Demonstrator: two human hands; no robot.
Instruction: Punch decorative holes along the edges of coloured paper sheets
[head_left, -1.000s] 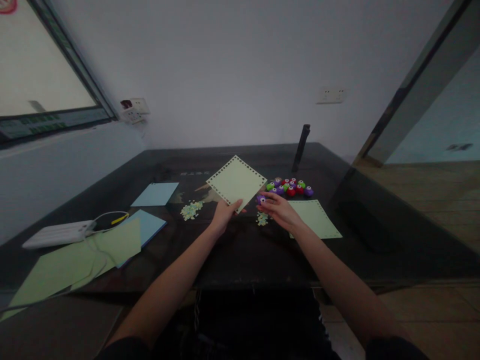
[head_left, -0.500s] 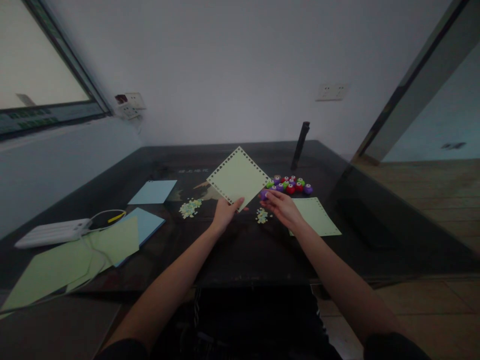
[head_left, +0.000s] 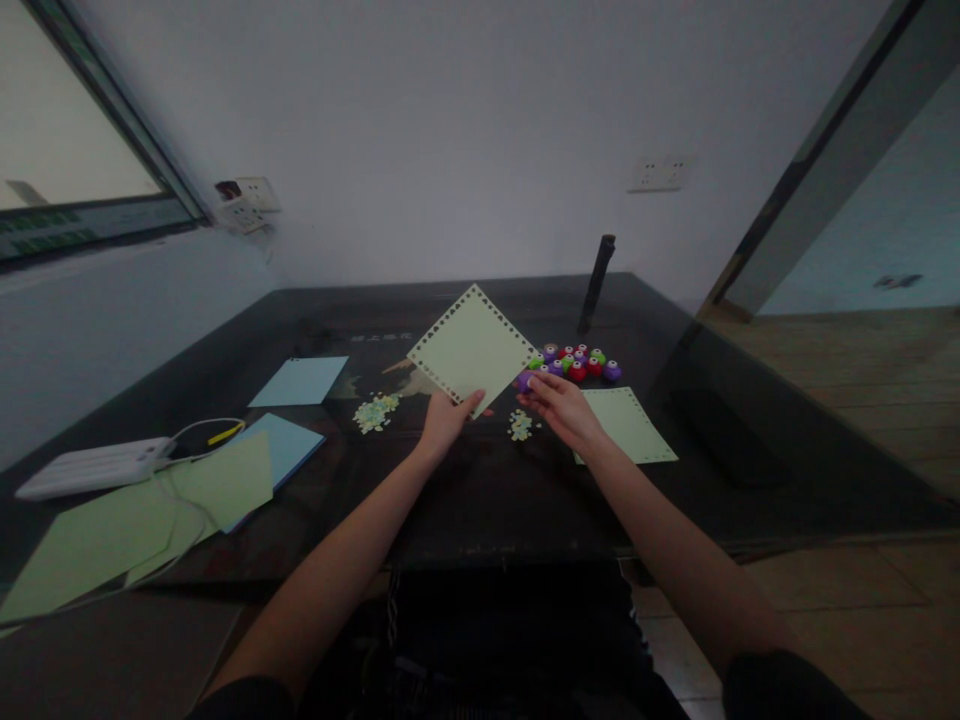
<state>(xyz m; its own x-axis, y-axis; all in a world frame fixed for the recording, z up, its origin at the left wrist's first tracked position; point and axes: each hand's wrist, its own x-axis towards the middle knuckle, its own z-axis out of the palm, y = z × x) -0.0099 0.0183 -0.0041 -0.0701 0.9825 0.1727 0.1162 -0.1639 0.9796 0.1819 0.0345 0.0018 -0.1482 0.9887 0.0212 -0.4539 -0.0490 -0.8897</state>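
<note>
My left hand [head_left: 448, 418] is closed on the lower corner of a pale green sheet of paper [head_left: 474, 350], thumb on top. The sheet is held up as a diamond, with small punched holes along its edges. My right hand [head_left: 564, 408] grips a purple craft hole punch [head_left: 525, 382] beside the sheet's right corner. Whether the punch is around the paper's edge I cannot tell. Below lies a small heap of punched paper bits [head_left: 520, 425], and a larger heap of paper bits [head_left: 375, 411] lies to the left.
Several red, green and purple punches [head_left: 576, 370] stand behind my right hand. A punched green sheet [head_left: 630, 425] lies under my right forearm. Leftward on the dark table [head_left: 480, 520] are blue paper [head_left: 300, 382], green sheets [head_left: 97, 540] and a white power strip [head_left: 94, 467] with a cable.
The whole view has shifted slightly, so everything appears a little higher and further left. Both hands keep their hold on the sheet and the punch.
</note>
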